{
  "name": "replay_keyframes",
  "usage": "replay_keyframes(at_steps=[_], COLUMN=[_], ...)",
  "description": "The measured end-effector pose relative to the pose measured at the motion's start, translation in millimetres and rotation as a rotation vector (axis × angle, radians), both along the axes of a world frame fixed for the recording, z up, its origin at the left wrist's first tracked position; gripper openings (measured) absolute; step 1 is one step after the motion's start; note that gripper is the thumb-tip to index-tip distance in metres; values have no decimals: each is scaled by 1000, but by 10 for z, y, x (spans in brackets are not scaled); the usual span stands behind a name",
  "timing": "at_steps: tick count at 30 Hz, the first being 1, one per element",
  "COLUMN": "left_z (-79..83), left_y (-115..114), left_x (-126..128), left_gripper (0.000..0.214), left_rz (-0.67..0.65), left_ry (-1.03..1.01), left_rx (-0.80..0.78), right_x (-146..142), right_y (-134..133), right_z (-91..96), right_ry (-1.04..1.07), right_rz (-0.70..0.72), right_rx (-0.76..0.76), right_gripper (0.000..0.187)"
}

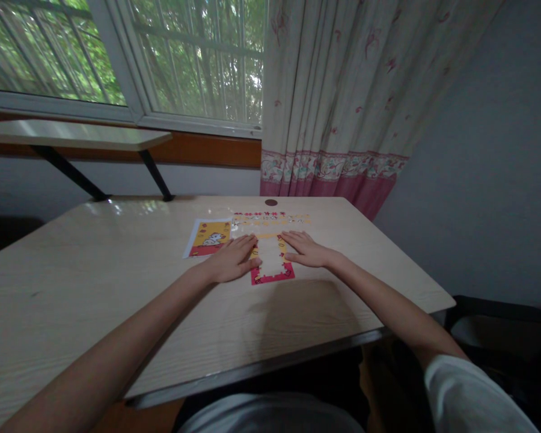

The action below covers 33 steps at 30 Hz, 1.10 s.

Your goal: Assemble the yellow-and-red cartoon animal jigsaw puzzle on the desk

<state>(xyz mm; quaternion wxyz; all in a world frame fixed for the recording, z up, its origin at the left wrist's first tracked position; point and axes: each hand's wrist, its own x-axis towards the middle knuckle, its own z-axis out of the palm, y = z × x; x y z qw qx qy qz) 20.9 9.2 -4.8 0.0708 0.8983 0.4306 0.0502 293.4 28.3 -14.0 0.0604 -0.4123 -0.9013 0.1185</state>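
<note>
Nearby, a puzzle border [273,278] lies flat on the pale desk [184,337], red edge nearest, wood showing through its middle; the left hand [232,260] rests on its left side, the right hand [308,250] on its right, both flattened with fingers extended and gripping nothing; just left sits a yellow-and-red picture card [210,236]; beyond the border, loose pieces [264,214] lie in rows; farther, a dark disc [271,202] precedes the patterned curtain [315,162].
</note>
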Motion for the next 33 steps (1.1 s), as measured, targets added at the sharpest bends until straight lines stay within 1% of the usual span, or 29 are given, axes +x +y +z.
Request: replay_keyframes(at_steps=[2,5,10,13,17,21,24,28,33], left_z=[-35,-83,-142,-171,-150,-58,-22,-73,-130], left_y=[17,59,108,119,103,46,-10,-69,-98], left_x=[59,131,156,156,166,125,53,-16,-8], left_gripper=[68,63,60,59,60,71,81,94,101], left_rz=[29,37,17,2,11,36,34,20,22], left_ry=[-8,34,90,111,123,99,104,125,125], left_rx=[28,41,12,21,26,34,56,52,45], right_x=[-64,-153,-214,-222,-219,-146,-62,-15,-44], right_y=[-24,-32,-7,9,17,-26,-91,-157,-175], right_z=[9,0,-42,-62,-56,-9,16,10,3], right_ry=[-8,-29,-65,-62,-56,-42,-44,-70,-80], right_rz=[4,18,10,7,14,0,-12,-6,-33], right_rx=[0,33,59,59,28,-15,-42,-73,-90], right_gripper=[77,75,76,78,78,82,91,106,111])
